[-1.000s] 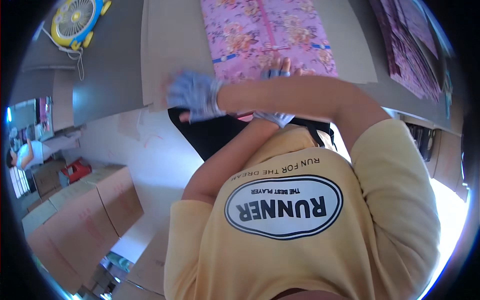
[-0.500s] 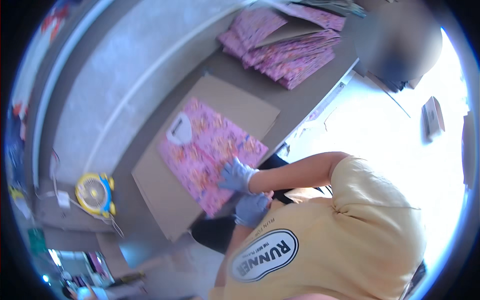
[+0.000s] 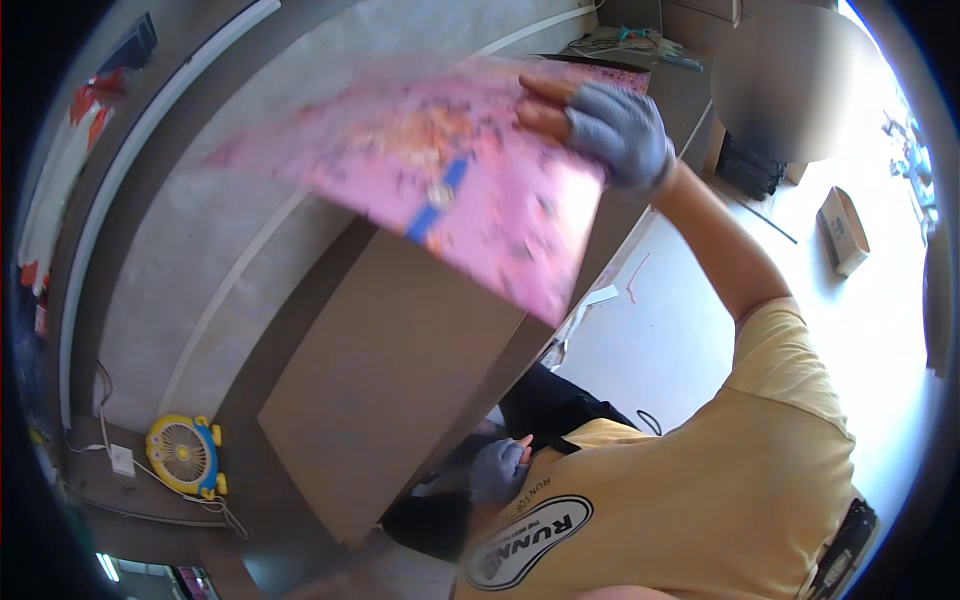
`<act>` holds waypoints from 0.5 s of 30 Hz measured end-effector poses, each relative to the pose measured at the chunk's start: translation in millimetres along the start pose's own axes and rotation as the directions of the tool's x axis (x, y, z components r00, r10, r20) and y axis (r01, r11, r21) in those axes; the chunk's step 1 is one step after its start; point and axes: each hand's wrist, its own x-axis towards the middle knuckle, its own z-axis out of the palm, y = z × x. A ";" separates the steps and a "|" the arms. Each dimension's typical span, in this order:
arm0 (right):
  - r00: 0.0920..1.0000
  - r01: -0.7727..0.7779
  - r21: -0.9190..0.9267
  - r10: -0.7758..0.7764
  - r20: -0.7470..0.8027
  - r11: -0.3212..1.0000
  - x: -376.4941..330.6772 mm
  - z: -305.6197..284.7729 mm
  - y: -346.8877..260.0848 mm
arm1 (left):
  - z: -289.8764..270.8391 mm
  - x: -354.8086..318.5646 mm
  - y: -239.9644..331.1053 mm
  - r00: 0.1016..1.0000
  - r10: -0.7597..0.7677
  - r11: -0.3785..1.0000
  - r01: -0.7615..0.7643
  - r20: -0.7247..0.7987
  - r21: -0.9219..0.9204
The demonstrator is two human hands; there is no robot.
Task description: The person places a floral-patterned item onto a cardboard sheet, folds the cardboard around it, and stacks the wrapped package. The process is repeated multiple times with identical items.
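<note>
My right hand (image 3: pixel 615 130), in a grey-blue glove with bare fingertips, grips the right end of a pink patterned sheet (image 3: pixel 500 215). The sheet is raised and tilted above the table, its left end smeared by motion; a blue band with a round pale spot crosses it. Beneath lies a large flat piece of brown cardboard (image 3: pixel 390 370), its far part covered by the sheet. Close to my waist, past the near edge of the cardboard, my left hand (image 3: pixel 497 470) is gloved alike with its fingers curled closed. Whatever it may hold is hidden.
A yellow and blue fan (image 3: pixel 182 455) stands on the table (image 3: pixel 270 490) at the left, beside a white power socket (image 3: pixel 122 460). Behind runs a grey wall. Another person (image 3: pixel 800 90), blurred, is at the upper right. An open carton (image 3: pixel 845 232) rests on the floor there.
The pink sheet, flat on the cardboard earlier, is now lifted and moved away from me in my right hand. My left hand stays by my waist. The view has shifted a little.
</note>
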 end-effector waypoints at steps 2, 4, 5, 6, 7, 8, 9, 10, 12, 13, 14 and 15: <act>0.990 0.008 -0.084 0.004 0.140 0.996 5.5 23.1 32.6 | -3.1 6.9 2.0 0.997 0.064 0.998 -0.064 0.034 -0.005; 0.908 -0.086 -0.274 0.189 0.374 0.958 -8.4 64.6 73.7 | 1.3 14.8 -0.1 0.991 0.132 0.991 -0.132 0.007 -0.029; 0.871 -0.161 -0.252 0.258 0.417 0.954 -18.0 85.6 94.0 | 2.7 20.4 0.5 0.990 0.138 0.990 -0.138 -0.003 -0.025; 0.826 -0.244 -0.238 0.330 0.457 0.940 -32.6 105.7 113.9 | 2.6 24.9 0.7 0.992 0.125 0.992 -0.125 0.022 -0.019; 0.746 -0.346 -0.223 0.411 0.524 0.911 -61.6 134.3 139.7 | 5.0 27.0 -0.5 0.993 0.116 0.993 -0.115 0.010 -0.026; 0.654 -0.441 -0.220 0.479 0.585 0.870 -92.4 158.0 155.8 | 6.8 27.9 -2.9 0.994 0.108 0.994 -0.108 -0.003 -0.031; 0.555 -0.486 -0.177 0.459 0.694 0.856 -115.7 175.6 151.1 | 4.9 25.8 -4.6 0.996 0.083 0.996 -0.084 -0.038 -0.031; 0.448 -0.529 -0.146 0.421 0.789 0.836 -135.9 188.3 144.5 | 0.9 24.8 -4.5 0.995 0.061 0.997 -0.064 -0.076 -0.032; 0.210 -0.608 -0.116 0.300 0.931 0.786 -156.8 203.4 132.2 | -5.4 20.2 -6.1 0.991 0.003 0.999 -0.008 -0.134 -0.038; 0.260 -0.559 -0.116 0.307 0.916 0.821 -156.3 209.4 124.6 | -10.4 14.2 -8.0 0.988 -0.045 0.998 0.039 -0.150 -0.044; 0.302 -0.510 -0.123 0.311 0.901 0.851 -159.3 210.7 116.2 | -13.4 6.1 -7.6 0.983 -0.094 0.995 0.086 -0.160 -0.059; 0.345 -0.458 -0.131 0.312 0.885 0.879 -159.6 210.9 112.6 | -15.8 7.7 -12.1 0.970 -0.067 0.998 0.067 -0.235 -0.007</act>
